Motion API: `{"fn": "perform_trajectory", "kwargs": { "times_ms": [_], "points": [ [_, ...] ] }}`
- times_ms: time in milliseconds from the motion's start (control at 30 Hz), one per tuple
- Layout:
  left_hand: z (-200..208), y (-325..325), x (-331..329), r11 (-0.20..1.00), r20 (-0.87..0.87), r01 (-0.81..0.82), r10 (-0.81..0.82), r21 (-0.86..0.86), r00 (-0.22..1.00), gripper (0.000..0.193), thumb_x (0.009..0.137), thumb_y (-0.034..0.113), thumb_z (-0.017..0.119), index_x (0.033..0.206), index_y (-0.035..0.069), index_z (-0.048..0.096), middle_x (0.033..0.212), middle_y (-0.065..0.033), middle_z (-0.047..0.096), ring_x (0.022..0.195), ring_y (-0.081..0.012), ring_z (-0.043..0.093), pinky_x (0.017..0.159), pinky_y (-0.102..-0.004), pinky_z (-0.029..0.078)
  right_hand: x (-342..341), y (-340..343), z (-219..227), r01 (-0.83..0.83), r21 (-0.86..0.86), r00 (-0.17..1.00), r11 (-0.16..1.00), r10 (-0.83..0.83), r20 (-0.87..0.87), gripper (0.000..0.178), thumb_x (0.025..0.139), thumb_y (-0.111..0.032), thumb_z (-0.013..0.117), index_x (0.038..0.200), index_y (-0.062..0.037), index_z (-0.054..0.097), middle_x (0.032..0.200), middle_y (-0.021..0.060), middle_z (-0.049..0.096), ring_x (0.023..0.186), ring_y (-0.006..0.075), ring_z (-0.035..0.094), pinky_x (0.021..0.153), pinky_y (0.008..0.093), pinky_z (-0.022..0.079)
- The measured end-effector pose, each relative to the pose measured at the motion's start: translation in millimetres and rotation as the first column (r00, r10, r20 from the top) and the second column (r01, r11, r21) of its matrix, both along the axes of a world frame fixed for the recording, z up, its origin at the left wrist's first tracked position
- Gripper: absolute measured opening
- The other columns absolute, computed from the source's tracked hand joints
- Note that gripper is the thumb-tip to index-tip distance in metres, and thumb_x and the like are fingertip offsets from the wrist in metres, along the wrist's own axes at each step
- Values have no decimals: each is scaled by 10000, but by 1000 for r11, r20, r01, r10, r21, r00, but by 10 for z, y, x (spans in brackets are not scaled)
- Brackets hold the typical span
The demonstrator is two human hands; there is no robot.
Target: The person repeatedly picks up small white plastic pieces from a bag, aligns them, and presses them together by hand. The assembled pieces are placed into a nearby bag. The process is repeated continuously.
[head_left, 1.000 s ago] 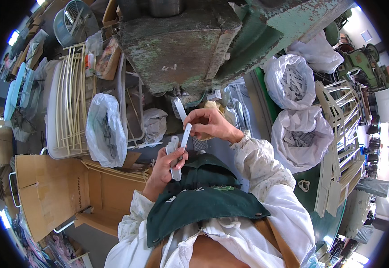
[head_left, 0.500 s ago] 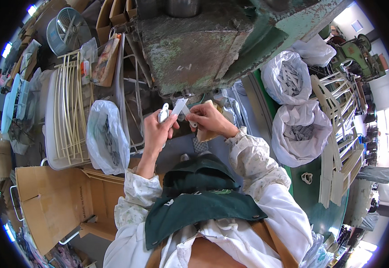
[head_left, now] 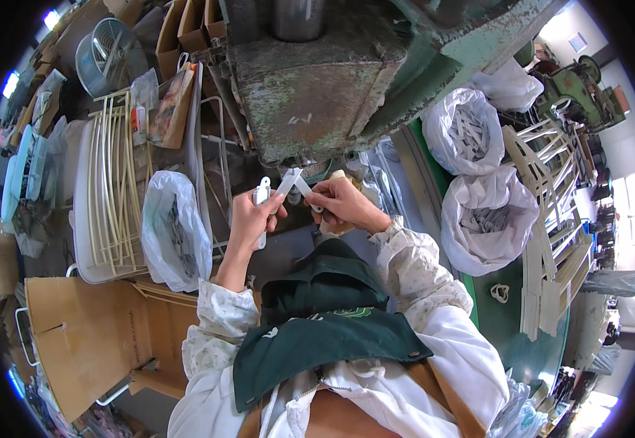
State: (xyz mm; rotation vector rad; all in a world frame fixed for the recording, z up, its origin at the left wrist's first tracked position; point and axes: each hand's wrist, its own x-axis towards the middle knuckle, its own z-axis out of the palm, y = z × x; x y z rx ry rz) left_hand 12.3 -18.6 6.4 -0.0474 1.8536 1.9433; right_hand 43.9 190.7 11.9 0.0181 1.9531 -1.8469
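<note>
In front of the machine's heavy block, both my hands are close together. My left hand [head_left: 253, 221] is closed, pinching a flat white strip [head_left: 289, 180] between thumb and finger. A second white piece with a hole at its rounded end [head_left: 262, 191] runs along the same palm, partly hidden by the fingers. My right hand [head_left: 348, 205] pinches another white strip [head_left: 303, 187], whose upper end meets the left one at an angle. Its lower end pokes out below my fingers. Just beyond the strips is the machine's lower part [head_left: 307, 162], mostly hidden.
A green machine's block [head_left: 310, 109] hangs over the far side. At left stand a white bag of grey pieces [head_left: 158, 212], a tray of pale rods [head_left: 84, 219] and a cardboard box [head_left: 76, 328]. Two white bags of strips [head_left: 434, 120] [head_left: 456, 241] and stacked slats [head_left: 532, 292] occupy the right.
The two strips, once overlapping, now meet near their upper ends in an inverted V. My hands have shifted only slightly; the whole view has tilted a little.
</note>
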Motion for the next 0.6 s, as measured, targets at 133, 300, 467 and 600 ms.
{"fn": "perform_trajectory", "kwargs": {
  "times_ms": [133,300,467,600],
  "points": [
    [-44,-12,20,1000,21,-8,7,24,1000,149,850,112,643,807,-30,634,619,-85,618,399,-74,471,372,-207,327,-21,25,-24,-28,-3,999,1000,28,-32,230,933,-192,563,875,20,632,616,32,606,407,27,440,370,185,304],
    [-81,-38,15,999,21,0,-1,46,1000,140,857,114,636,812,-19,632,627,-80,621,404,-70,473,371,-203,318,-26,18,15,-36,3,999,999,36,-38,245,925,-183,564,854,38,643,605,27,603,418,44,470,398,200,351],
    [10,-29,35,999,-12,19,-19,39,1000,153,875,129,623,825,-15,630,651,-83,631,412,-65,477,375,-202,319,2,38,-54,10,-10,997,1000,-11,-74,238,925,-178,561,834,30,631,598,22,595,405,43,464,394,201,355],
    [56,-38,109,984,-21,85,-83,159,996,213,895,206,628,942,-1,609,793,-138,679,444,-84,516,405,-191,343,119,173,140,47,-48,987,998,-54,-149,231,929,-201,579,891,21,632,645,20,597,451,33,464,412,188,348]
  ]
}}
